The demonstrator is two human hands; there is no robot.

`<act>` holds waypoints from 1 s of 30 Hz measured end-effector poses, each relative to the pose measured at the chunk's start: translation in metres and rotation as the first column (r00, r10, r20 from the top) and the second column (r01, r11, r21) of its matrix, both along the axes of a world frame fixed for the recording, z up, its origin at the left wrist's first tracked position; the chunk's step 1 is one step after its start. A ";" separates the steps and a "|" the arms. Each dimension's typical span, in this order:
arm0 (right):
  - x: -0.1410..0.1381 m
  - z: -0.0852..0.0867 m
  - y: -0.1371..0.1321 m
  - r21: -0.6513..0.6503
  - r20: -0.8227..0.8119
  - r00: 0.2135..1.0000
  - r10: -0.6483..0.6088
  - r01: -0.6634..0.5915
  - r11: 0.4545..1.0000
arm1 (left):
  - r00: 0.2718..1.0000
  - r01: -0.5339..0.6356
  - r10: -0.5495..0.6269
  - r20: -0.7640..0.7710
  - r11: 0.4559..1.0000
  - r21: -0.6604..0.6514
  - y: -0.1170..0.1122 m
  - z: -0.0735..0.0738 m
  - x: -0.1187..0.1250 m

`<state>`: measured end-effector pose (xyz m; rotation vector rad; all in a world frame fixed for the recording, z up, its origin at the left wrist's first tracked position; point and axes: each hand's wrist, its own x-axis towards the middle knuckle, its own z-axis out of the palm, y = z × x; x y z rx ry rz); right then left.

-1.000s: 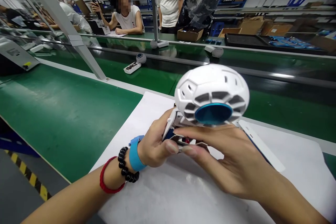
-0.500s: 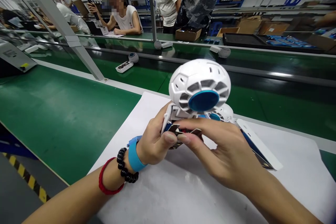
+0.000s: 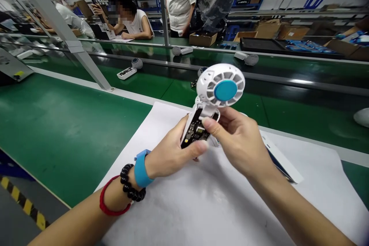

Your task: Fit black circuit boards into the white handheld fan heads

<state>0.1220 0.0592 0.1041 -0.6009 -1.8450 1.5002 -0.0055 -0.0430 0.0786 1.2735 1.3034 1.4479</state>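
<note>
Above the white sheet of paper (image 3: 201, 207), both hands hold a small handheld fan (image 3: 221, 86) with a white round head and a blue centre. Its handle is uncovered, and a dark circuit board (image 3: 198, 131) shows inside. My left hand (image 3: 170, 146) wraps the handle from the left, thumb across its lower end. At the neck end, my right hand (image 3: 243, 142) grips from the right, its thumb on the upper part of the board; its other fingers are partly hidden behind. A second white handle (image 3: 282, 157) lies on the paper behind my right wrist.
Beyond the paper runs a green conveyor belt (image 3: 150, 88) carrying several fans, one with an open handle (image 3: 127, 73). A slanted metal post (image 3: 77, 50) rises at the left. Across the line sits a person (image 3: 141, 25); others stand near cardboard boxes (image 3: 203, 39) and a black tray (image 3: 262, 46).
The fan has tilted so that its board faces me more, and its head sits farther away. My right thumb has moved up the board, apart from my left thumb. Fans on the belt have shifted.
</note>
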 end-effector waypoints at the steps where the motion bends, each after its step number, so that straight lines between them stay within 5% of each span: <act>1: 0.000 0.000 0.003 -0.031 -0.010 1.000 -0.015 0.015 0.999 | 0.997 0.058 -0.053 0.061 0.995 -0.084 0.000 0.002 -0.001; 5: -0.001 -0.001 0.009 -0.078 0.001 0.999 -0.038 0.038 0.996 | 0.977 0.126 -0.081 0.197 0.966 -0.227 0.001 0.006 0.002; 13: -0.009 0.001 0.004 -0.036 -0.028 0.998 -0.052 0.051 0.998 | 0.998 -0.045 0.058 0.040 0.962 -0.269 -0.003 0.004 0.010; 16: -0.009 0.002 0.003 -0.034 -0.009 0.999 -0.031 0.030 0.999 | 0.992 0.036 -0.008 0.129 0.975 -0.219 -0.003 0.007 0.007; 19: -0.005 0.003 -0.005 -0.091 0.078 0.985 0.152 -0.145 0.985 | 0.948 0.132 -0.074 0.310 0.977 -0.168 -0.002 0.009 0.005; 22: -0.004 0.002 -0.020 -0.124 0.158 0.937 0.313 -0.295 0.947 | 0.926 -0.037 0.099 0.365 0.984 -0.173 -0.002 0.009 0.002; 25: -0.008 -0.002 -0.037 -0.065 0.188 0.937 0.294 -0.287 0.956 | 0.916 -0.284 0.299 0.266 0.954 -0.094 -0.003 0.008 -0.002; 30: -0.018 -0.011 -0.052 -0.092 0.253 0.932 0.258 -0.242 0.966 | 0.869 -0.403 0.413 0.274 0.910 -0.094 -0.004 0.010 -0.003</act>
